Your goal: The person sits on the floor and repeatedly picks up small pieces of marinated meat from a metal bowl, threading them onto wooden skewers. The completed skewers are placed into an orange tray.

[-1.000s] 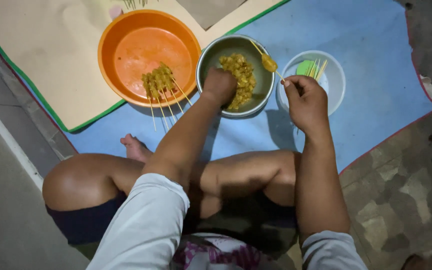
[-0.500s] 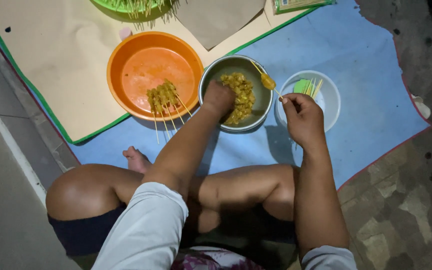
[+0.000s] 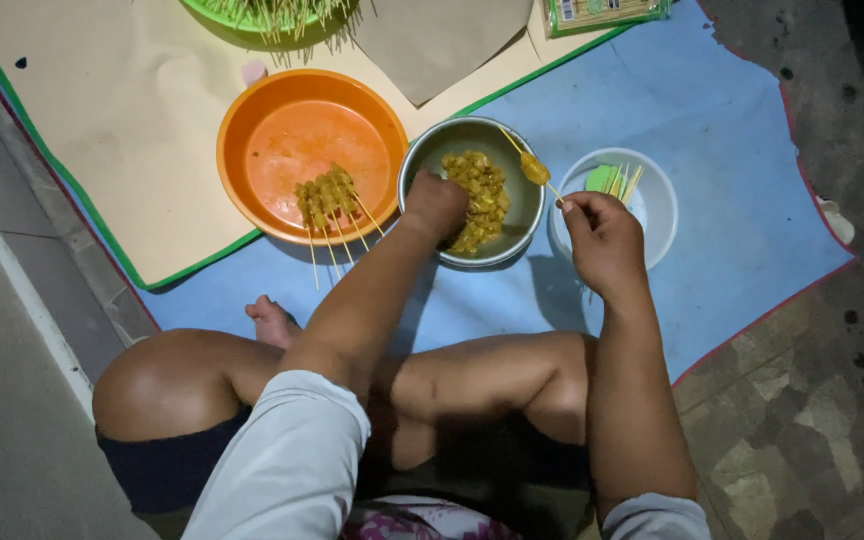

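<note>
Closest to me are my crossed bare legs (image 3: 472, 385) and one foot (image 3: 270, 320) poking out onto the blue floor mat (image 3: 712, 150). My left hand (image 3: 436, 203) is down inside the round steel bowl (image 3: 425, 150) of yellow marinated meat chunks (image 3: 482, 190), fingers curled into the pile, though I can't tell if they've actually got a piece. My right hand (image 3: 602, 235) sits just right of that bowl, fingers pinched narrow on a thin bamboo skewer (image 3: 514, 147) that slants up over the bowl's rim with one yellow chunk (image 3: 535, 168) threaded on it.

Right behind that hand is a small clear plastic bowl (image 3: 657, 200) with spare sticks and something green in it, touching the steel bowl's right side. On the left, an orange plastic basin (image 3: 252, 130) holds a few finished skewers (image 3: 327, 200), their stick ends hanging over the near rim. It's nearly touching the steel bowl, so the three containers are packed in a tight row.

Further back there's tan paper sheeting (image 3: 102, 100) with a green edge, a green basin (image 3: 242, 18) at the top edge, and a flat packet (image 3: 607, 12). Open mat to the right, then rough stone floor (image 3: 812, 420); a grey concrete strip (image 3: 2, 380) runs along the left.
</note>
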